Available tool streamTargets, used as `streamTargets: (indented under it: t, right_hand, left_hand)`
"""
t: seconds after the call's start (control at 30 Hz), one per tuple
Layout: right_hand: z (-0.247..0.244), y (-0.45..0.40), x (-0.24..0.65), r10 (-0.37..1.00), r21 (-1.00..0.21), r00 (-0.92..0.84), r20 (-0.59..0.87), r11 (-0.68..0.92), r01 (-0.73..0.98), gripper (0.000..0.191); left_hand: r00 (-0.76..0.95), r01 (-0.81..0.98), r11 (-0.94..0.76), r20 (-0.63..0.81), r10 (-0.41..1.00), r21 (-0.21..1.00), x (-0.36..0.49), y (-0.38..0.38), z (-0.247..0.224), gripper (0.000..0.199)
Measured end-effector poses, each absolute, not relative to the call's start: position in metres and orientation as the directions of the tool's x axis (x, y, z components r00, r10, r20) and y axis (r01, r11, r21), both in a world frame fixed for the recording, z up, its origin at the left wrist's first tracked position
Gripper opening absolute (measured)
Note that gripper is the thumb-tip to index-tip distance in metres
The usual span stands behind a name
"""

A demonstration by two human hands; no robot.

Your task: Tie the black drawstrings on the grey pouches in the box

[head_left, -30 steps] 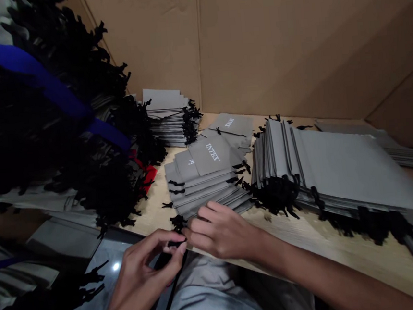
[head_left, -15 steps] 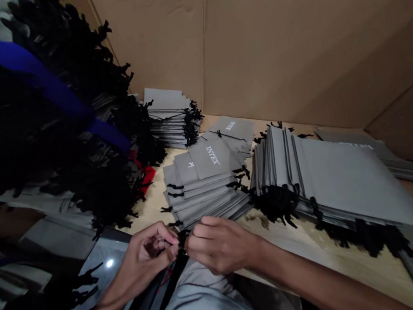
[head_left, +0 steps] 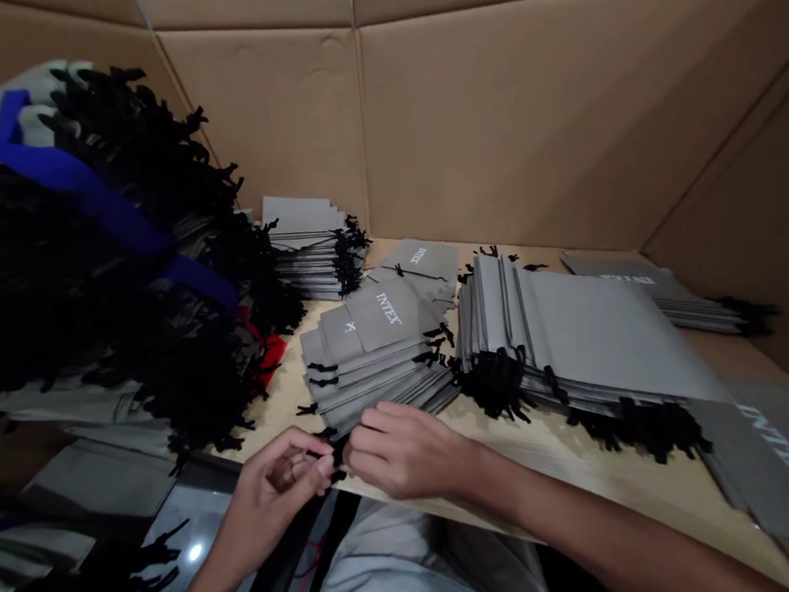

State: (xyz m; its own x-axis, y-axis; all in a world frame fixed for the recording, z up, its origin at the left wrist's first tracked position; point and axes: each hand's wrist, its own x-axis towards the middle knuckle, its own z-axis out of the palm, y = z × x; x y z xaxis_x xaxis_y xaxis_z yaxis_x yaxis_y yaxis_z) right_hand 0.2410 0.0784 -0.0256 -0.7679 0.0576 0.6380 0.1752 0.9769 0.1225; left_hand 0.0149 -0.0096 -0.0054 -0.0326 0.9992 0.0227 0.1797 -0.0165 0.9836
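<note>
Pinching a short black cord (head_left: 339,455) in front of my body, at the near edge of the tabletop (head_left: 547,462), my two hands meet almost knuckle to knuckle. In my left hand (head_left: 279,486), the grip is closed, thumb and forefinger pressed together on the cord's left side. In my right hand (head_left: 404,452), the fingers are curled in, closed on the cord from the other side; their tips are turned from view. The cord is small and dark, and whether it carries a knot cannot be told.

Just beyond the hands lies a fanned stack of grey pouches (head_left: 367,386) with black cord ends at its sides; the top pouch (head_left: 392,315) is printed INTEX in white. Behind it, a few loose pouches (head_left: 425,258) overlap, and to their left stands a neat pile (head_left: 304,249). To the right of the fanned stack are larger grey bags (head_left: 605,333), some on edge, others flat, black cord ends toward me. Farther right are a low stack (head_left: 632,280) and a printed bag (head_left: 774,456). At left rises a heap of corded bags (head_left: 83,296), crossed by a blue strap (head_left: 122,223), with a red piece (head_left: 272,355) beside it. Cardboard panels (head_left: 522,100) enclose the back.
</note>
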Motion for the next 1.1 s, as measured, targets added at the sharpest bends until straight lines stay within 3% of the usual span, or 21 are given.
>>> streamTargets:
  t: [0.1,0.2,0.3,0.4,0.57,0.77,0.9,1.0,1.1]
  right_hand:
    - [-0.023,0.081,0.243,0.151,0.025,-0.728,0.669,0.974,0.225,0.022]
    - [-0.012,0.085,0.247,0.194,-0.016,-0.678,0.709,0.966,0.259,0.027]
    - [0.003,0.089,0.255,0.144,0.076,-0.666,0.732,0.954,0.290,0.030]
    - [0.012,0.090,0.265,0.087,0.200,-0.656,0.750,0.915,0.350,0.019]
    - [0.009,0.086,0.270,0.122,0.213,-0.593,0.796,0.860,0.463,0.020]
    - [0.001,0.086,0.262,0.217,0.125,-0.608,0.764,0.874,0.470,0.022]
    - [-0.002,0.086,0.262,0.233,0.127,-0.629,0.741,0.872,0.473,0.022]
    - [-0.004,0.087,0.263,0.231,0.129,-0.629,0.742,0.872,0.471,0.024]
    - [-0.005,0.086,0.263,0.236,0.105,-0.626,0.743,0.882,0.458,0.025]
  left_hand:
    - [-0.084,0.219,-0.025,0.045,0.995,0.975,0.011,-0.014,-0.002,0.029]
    - [-0.132,0.359,-0.117,0.174,0.976,0.926,-0.002,-0.019,0.007,0.020]
    - [-0.054,0.541,-0.239,0.317,0.947,0.806,-0.015,-0.022,0.019,0.014]
    - [0.032,0.616,-0.307,0.366,0.930,0.725,-0.020,-0.024,0.025,0.018]
    - [-0.001,0.605,-0.323,0.406,0.914,0.728,-0.015,-0.026,0.020,0.013]
    - [-0.029,0.618,-0.307,0.412,0.911,0.723,-0.013,-0.024,0.021,0.020]
    - [-0.018,0.646,-0.315,0.426,0.904,0.696,-0.009,-0.023,0.027,0.029]
    - [0.031,0.673,-0.315,0.400,0.916,0.670,-0.008,-0.026,0.031,0.037]
    - [0.080,0.695,-0.273,0.305,0.949,0.666,-0.007,-0.033,0.031,0.033]
